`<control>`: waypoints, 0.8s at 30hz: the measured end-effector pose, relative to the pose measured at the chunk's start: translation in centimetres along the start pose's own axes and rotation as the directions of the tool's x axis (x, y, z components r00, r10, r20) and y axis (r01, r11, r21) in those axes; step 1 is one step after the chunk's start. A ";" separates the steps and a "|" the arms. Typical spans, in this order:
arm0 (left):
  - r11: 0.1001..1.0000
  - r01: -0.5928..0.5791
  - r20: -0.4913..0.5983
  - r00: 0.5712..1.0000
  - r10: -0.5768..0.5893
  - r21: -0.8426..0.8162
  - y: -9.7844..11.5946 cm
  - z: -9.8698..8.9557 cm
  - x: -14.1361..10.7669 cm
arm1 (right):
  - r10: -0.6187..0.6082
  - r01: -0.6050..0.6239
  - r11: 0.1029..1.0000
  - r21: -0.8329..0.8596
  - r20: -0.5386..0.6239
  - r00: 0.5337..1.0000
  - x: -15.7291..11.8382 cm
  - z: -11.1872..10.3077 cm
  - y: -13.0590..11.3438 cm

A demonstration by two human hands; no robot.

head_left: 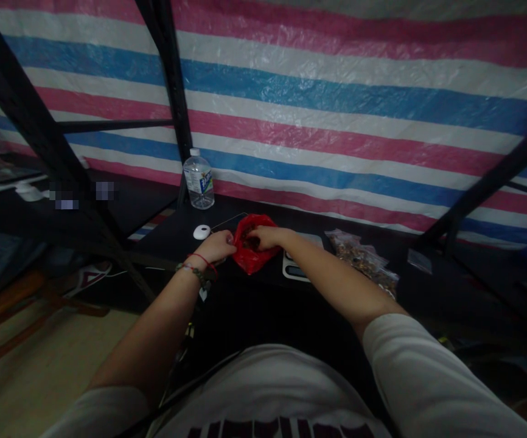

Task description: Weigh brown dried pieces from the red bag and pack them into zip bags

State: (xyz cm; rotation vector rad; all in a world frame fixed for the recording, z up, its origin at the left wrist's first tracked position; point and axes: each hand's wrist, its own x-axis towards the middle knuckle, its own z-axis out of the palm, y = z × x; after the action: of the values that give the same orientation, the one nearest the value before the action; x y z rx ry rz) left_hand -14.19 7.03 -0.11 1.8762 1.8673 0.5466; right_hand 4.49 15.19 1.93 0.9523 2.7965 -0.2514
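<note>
Both hands gripped the red bag (pixel 251 250) on the table (pixel 428 286), left hand (pixel 218 246) pinching its edge, right hand (pixel 263 236) reaching inside; a tug might spill its contents.

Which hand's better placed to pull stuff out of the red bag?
Right, probably. The right hand already has its fingers at the red bag opening, while the left hand grips the bag's left edge, seemingly steadying it.

bag (pixel 251 252): red | tarp (pixel 336 103): pink-white-blue stripes | table (pixel 227 298): black
</note>
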 end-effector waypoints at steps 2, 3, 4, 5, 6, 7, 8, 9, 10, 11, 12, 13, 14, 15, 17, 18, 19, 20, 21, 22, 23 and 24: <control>0.999 -0.041 0.025 0.999 0.041 0.026 0.0 0.2 0.0 | 0.022 -0.021 1.000 -0.021 0.023 0.999 0.3 0.2 -0.2; 0.998 -0.057 0.036 0.998 0.055 0.041 0.0 0.2 0.1 | 0.025 -0.025 0.999 -0.023 0.023 0.999 0.3 0.2 -0.2; 0.997 -0.056 0.041 0.998 0.054 0.053 -0.1 0.3 0.2 | 0.031 -0.031 0.999 -0.022 0.021 0.999 0.4 0.2 -0.1; 0.997 -0.052 0.042 0.998 0.050 0.061 -0.1 0.4 0.2 | 0.047 -0.047 0.999 -0.024 0.024 0.999 0.4 0.2 0.1; 0.997 -0.052 0.042 0.998 0.049 0.065 -0.2 0.4 0.3 | 0.068 -0.067 0.997 -0.027 0.030 0.997 0.3 0.1 0.3; 0.996 -0.054 0.041 0.998 0.051 0.066 -0.2 0.5 0.4 | 0.088 -0.087 0.996 -0.030 0.037 0.995 0.3 0.1 0.6; 0.996 -0.060 0.039 0.998 0.057 0.065 -0.3 0.6 0.4 | 0.100 -0.099 0.995 -0.030 0.041 0.994 0.2 0.1 0.8; 0.996 -0.066 0.036 0.997 0.064 0.062 -0.3 0.7 0.5 | 0.104 -0.103 0.994 -0.026 0.044 0.994 0.2 0.2 1.0; 0.996 -0.073 0.034 0.997 0.071 0.058 -0.3 0.7 0.5 | 0.103 -0.103 0.995 -0.019 0.048 0.994 0.2 0.2 1.1; 0.995 -0.077 0.030 0.997 0.075 0.056 -0.3 0.8 0.5 | 0.100 -0.099 0.995 -0.009 0.049 0.994 0.3 0.3 1.3; 0.995 -0.080 0.025 0.997 0.078 0.055 -0.3 0.9 0.5 | 0.097 -0.097 0.995 0.000 0.050 0.994 0.3 0.3 1.3; 0.995 -0.081 0.018 0.997 0.081 0.052 -0.3 1.0 0.5 | 0.099 -0.099 0.995 0.006 0.049 0.994 0.4 0.4 1.4; 0.995 -0.082 0.010 0.997 0.082 0.048 -0.3 1.1 0.5 | 0.099 -0.100 0.995 0.014 0.044 0.994 0.5 0.5 1.4; 0.996 -0.080 -0.001 0.997 0.081 0.043 -0.2 1.1 0.5 | 0.096 -0.097 0.995 0.022 0.034 0.995 0.5 0.6 1.4; 0.997 -0.070 -0.028 0.997 0.071 0.029 -0.1 1.3 0.5 | 0.074 -0.075 0.996 0.038 0.006 0.997 0.7 0.9 1.4; 0.998 -0.064 -0.040 0.997 0.064 0.021 0.0 1.4 0.5 | 0.065 -0.065 0.997 0.047 -0.004 0.998 0.8 1.0 1.4; 0.998 -0.057 -0.051 0.997 0.057 0.013 0.1 1.5 0.5 | 0.057 -0.057 0.997 0.056 -0.008 0.998 0.9 1.0 1.4; 0.999 -0.051 -0.060 0.997 0.051 0.004 0.1 1.6 0.5 | 0.055 -0.054 0.997 0.064 -0.005 0.998 1.0 1.1 1.4; 0.999 -0.048 -0.068 0.997 0.048 -0.003 0.2 1.7 0.5 | 0.056 -0.056 0.996 0.073 0.003 0.998 1.0 1.1 1.4; 0.999 -0.047 -0.074 0.996 0.046 -0.010 0.2 1.8 0.5 | 0.063 -0.064 0.994 0.084 0.015 0.998 1.1 1.2 1.5; 0.999 -0.047 -0.080 0.996 0.046 -0.014 0.2 1.9 0.5 | 0.074 -0.076 0.992 0.096 0.029 0.997 1.1 1.2 1.6; 0.999 -0.048 -0.086 0.995 0.046 -0.016 0.2 1.9 0.4 | 0.087 -0.091 0.990 0.108 0.042 0.995 1.0 1.1 1.7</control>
State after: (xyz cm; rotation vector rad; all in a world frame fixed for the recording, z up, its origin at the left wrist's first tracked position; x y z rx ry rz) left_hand -12.98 7.42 -1.59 1.9170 1.8697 0.6674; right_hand 4.84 16.86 0.43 1.0830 2.7225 -0.4096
